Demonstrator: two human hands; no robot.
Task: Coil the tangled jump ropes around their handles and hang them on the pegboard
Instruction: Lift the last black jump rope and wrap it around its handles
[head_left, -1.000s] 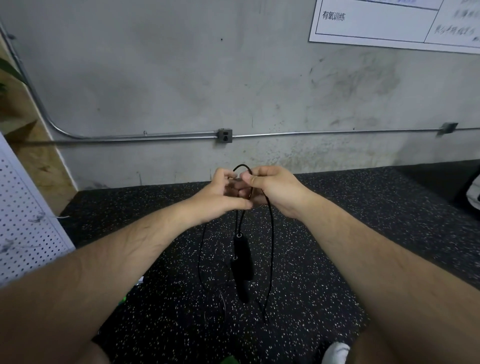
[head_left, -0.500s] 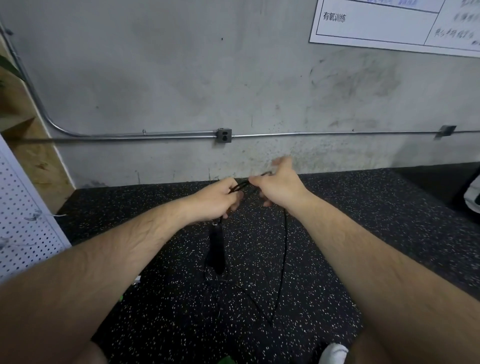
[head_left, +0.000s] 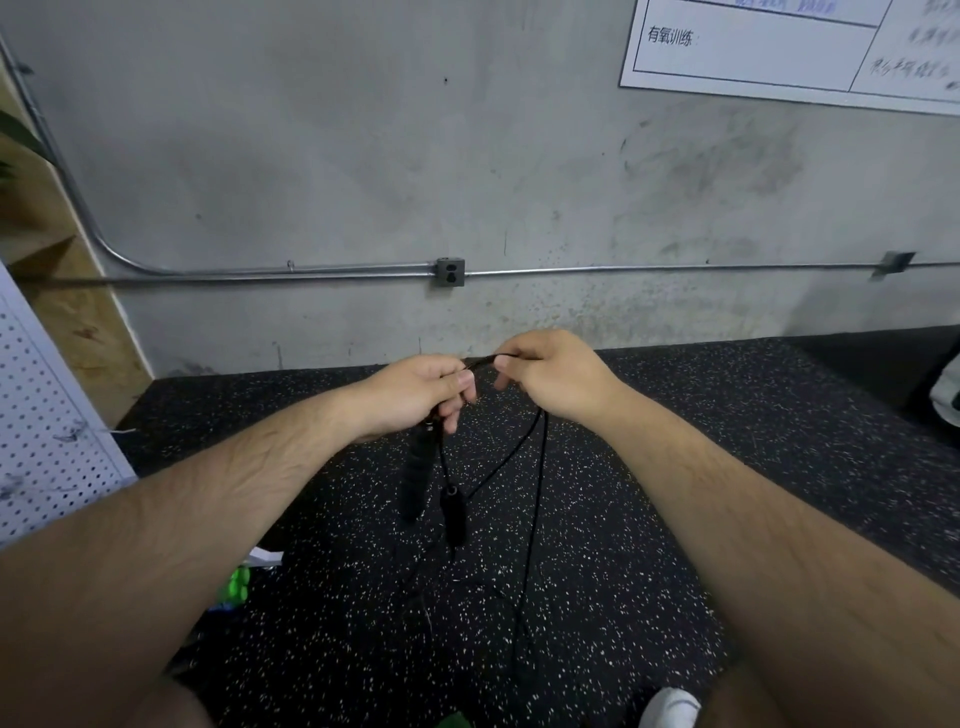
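Nearest, below the hands: white shoe tip (head_left: 670, 709); green object (head_left: 236, 587) low left. Surface: black speckled rubber floor (head_left: 753, 405). Jump rope (head_left: 540, 467): two black handles (head_left: 417, 475) hang just under the left hand (head_left: 415, 395), whose fingers curl round the cord. The right hand (head_left: 556, 379) pinches the cord between thumb and forefinger, and loose strands drop to the floor. White pegboard (head_left: 36, 415) well left of the hands. Beyond: open floor, then a concrete wall (head_left: 311, 156) with conduit (head_left: 311, 270), a junction box (head_left: 450, 272) and a wall chart (head_left: 779, 47).

Left grip (head_left: 421, 395), right grip (head_left: 556, 376) close together, both pinching cord (head_left: 542, 457).
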